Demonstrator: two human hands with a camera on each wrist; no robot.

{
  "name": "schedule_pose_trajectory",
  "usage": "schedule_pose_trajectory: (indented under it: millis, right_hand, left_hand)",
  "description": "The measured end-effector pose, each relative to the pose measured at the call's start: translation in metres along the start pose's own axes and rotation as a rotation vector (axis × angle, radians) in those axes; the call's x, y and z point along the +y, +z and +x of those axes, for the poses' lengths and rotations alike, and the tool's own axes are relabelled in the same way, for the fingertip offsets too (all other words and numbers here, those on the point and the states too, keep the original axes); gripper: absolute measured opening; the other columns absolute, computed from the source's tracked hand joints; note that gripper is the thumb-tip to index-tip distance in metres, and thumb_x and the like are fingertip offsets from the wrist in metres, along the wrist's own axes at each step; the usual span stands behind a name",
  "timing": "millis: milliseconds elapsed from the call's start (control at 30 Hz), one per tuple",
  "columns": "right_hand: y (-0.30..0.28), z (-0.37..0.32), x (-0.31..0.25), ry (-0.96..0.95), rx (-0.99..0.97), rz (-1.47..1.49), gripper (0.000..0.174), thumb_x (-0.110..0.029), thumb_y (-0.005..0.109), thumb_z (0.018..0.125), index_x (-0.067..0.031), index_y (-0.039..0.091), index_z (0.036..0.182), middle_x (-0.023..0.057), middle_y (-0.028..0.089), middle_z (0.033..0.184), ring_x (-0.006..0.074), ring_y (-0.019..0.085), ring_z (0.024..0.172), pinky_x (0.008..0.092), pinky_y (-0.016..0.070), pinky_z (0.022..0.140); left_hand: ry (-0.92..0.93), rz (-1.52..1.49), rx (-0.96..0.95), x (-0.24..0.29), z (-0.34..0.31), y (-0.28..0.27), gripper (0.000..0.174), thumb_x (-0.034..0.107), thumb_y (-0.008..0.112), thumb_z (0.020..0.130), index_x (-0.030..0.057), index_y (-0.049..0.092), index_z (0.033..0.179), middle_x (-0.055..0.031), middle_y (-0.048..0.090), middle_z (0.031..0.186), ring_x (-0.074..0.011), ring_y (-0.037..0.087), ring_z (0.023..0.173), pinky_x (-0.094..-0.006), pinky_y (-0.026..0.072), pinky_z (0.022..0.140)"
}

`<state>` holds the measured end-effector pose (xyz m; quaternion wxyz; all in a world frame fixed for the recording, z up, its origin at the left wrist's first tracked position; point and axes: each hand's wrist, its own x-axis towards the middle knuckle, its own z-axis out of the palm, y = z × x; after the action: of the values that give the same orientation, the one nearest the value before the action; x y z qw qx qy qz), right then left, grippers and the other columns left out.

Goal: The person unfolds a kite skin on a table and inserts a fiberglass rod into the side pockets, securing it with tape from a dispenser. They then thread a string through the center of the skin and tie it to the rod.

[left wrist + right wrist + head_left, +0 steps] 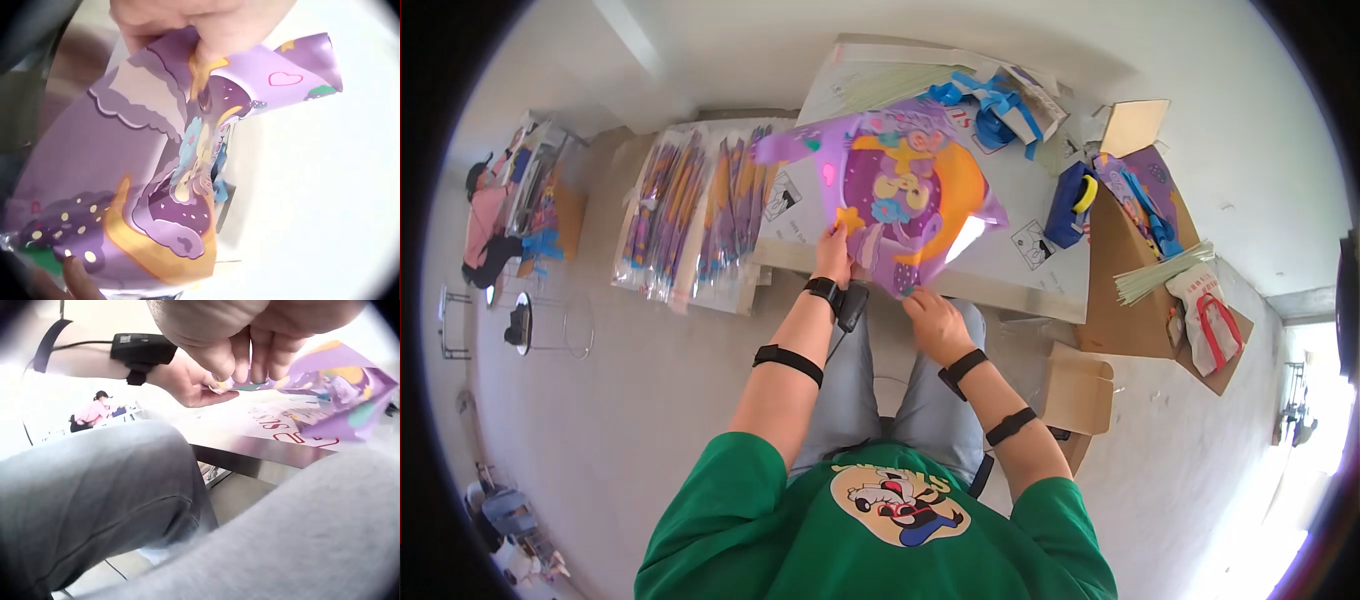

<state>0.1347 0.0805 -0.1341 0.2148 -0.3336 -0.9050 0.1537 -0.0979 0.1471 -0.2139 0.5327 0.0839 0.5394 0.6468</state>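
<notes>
Two hands, left (834, 258) and right (940, 328), fingers pinching one purple sheet (910, 200), one blue dispenser (1068, 207) nearby

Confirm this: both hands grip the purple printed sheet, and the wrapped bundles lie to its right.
No: in the head view, the wrapped bundles lie to the left of the purple printed sheet, which the left hand and right hand grip.
</notes>
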Motion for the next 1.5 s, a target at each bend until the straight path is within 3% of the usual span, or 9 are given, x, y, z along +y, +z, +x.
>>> schedule_pose_trajectory:
  millis: [400, 467, 500, 567, 600, 867, 1133, 1333, 1500]
  right_hand:
    - [0.048, 0.010, 0.001, 0.103, 0.017, 0.054, 0.023, -0.001, 0.056, 0.073, -0.0076, 0.057, 0.094, 0.0089, 0.059, 0.100, 0.0285, 0.057, 0.100, 0.0378, 0.0507, 0.080]
    - [0.053, 0.007, -0.002, 0.106, -0.006, 0.039, 0.022, -0.001, 0.056, 0.073, -0.0078, 0.057, 0.094, 0.0085, 0.060, 0.100, 0.0284, 0.057, 0.101, 0.0372, 0.0508, 0.081]
    - [0.055, 0.005, -0.004, 0.102, 0.005, -0.014, 0.021, -0.002, 0.056, 0.073, -0.0074, 0.057, 0.094, 0.0089, 0.060, 0.101, 0.0286, 0.057, 0.103, 0.0369, 0.0510, 0.081]
    - [0.060, 0.000, -0.006, 0.101, 0.005, -0.070, 0.021, -0.002, 0.056, 0.074, -0.0069, 0.057, 0.094, 0.0092, 0.059, 0.102, 0.0288, 0.056, 0.104, 0.0366, 0.0512, 0.081]
    - [0.062, -0.003, -0.008, 0.122, -0.019, -0.077, 0.022, -0.002, 0.055, 0.074, -0.0059, 0.056, 0.096, 0.0105, 0.059, 0.104, 0.0296, 0.055, 0.106, 0.0370, 0.0512, 0.082]
    - [0.077, -0.022, -0.016, 0.249, -0.122, -0.030, 0.034, 0.001, 0.054, 0.075, -0.0002, 0.049, 0.108, 0.0180, 0.052, 0.118, 0.0332, 0.050, 0.114, 0.0389, 0.0490, 0.089]
    - [0.055, -0.041, -0.046, 0.522, -0.249, 0.224, 0.059, 0.001, 0.058, 0.076, -0.0029, 0.041, 0.133, 0.0217, 0.043, 0.134, 0.0389, 0.049, 0.116, 0.0416, 0.0463, 0.092]
    - [0.052, -0.043, -0.001, 0.485, 0.020, 0.373, 0.040, 0.001, 0.061, 0.074, -0.0049, 0.056, 0.114, 0.0171, 0.057, 0.116, 0.0362, 0.055, 0.106, 0.0410, 0.0476, 0.087]
    - [0.067, -0.003, 0.038, 0.446, -0.045, 0.168, 0.035, 0.000, 0.064, 0.071, -0.0070, 0.056, 0.105, 0.0135, 0.058, 0.102, 0.0344, 0.057, 0.096, 0.0415, 0.0484, 0.081]
  left_hand:
    - [-0.131, -0.140, -0.107, 0.006, -0.022, -0.055, 0.027, 0.023, 0.050, 0.096, 0.0067, 0.049, 0.118, -0.0036, 0.059, 0.111, -0.0196, 0.056, 0.104, -0.0394, 0.0464, 0.087]
    - [0.072, 0.395, 0.379, -0.012, -0.031, -0.047, 0.022, 0.011, 0.056, 0.088, 0.0045, 0.053, 0.109, -0.0062, 0.061, 0.106, -0.0234, 0.057, 0.102, -0.0409, 0.0457, 0.086]
    - [0.066, 0.391, 0.384, -0.015, -0.037, -0.043, 0.022, 0.011, 0.056, 0.088, 0.0045, 0.053, 0.109, -0.0062, 0.061, 0.106, -0.0234, 0.057, 0.102, -0.0409, 0.0457, 0.086]
    - [0.947, 1.210, 0.062, -0.017, -0.051, -0.034, 0.021, 0.002, 0.059, 0.080, 0.0039, 0.057, 0.100, -0.0101, 0.061, 0.101, -0.0287, 0.057, 0.100, -0.0422, 0.0449, 0.087]
    - [1.010, 1.243, -0.142, -0.009, -0.059, -0.025, 0.020, 0.004, 0.059, 0.079, 0.0056, 0.059, 0.100, -0.0121, 0.060, 0.105, -0.0315, 0.056, 0.102, -0.0424, 0.0441, 0.088]
    - [0.869, 1.824, -0.435, -0.029, -0.038, -0.028, 0.051, 0.045, 0.046, 0.092, 0.0243, 0.041, 0.138, -0.0031, 0.029, 0.150, -0.0238, 0.022, 0.139, -0.0481, 0.0146, 0.113]
    - [0.850, 1.857, -0.530, -0.027, -0.031, -0.037, 0.058, 0.045, 0.048, 0.091, 0.0250, 0.032, 0.143, -0.0022, 0.020, 0.153, -0.0268, 0.018, 0.141, -0.0522, 0.0133, 0.112]
    - [0.886, 1.908, -0.519, -0.026, -0.031, -0.037, 0.059, 0.049, 0.045, 0.091, 0.0255, 0.032, 0.144, -0.0016, 0.021, 0.153, -0.0239, 0.016, 0.142, -0.0504, 0.0106, 0.113]
    - [0.862, 1.895, -0.540, -0.024, -0.027, -0.037, 0.060, 0.050, 0.046, 0.091, 0.0271, 0.031, 0.144, -0.0005, 0.021, 0.153, -0.0234, 0.017, 0.141, -0.0493, 0.0097, 0.114]
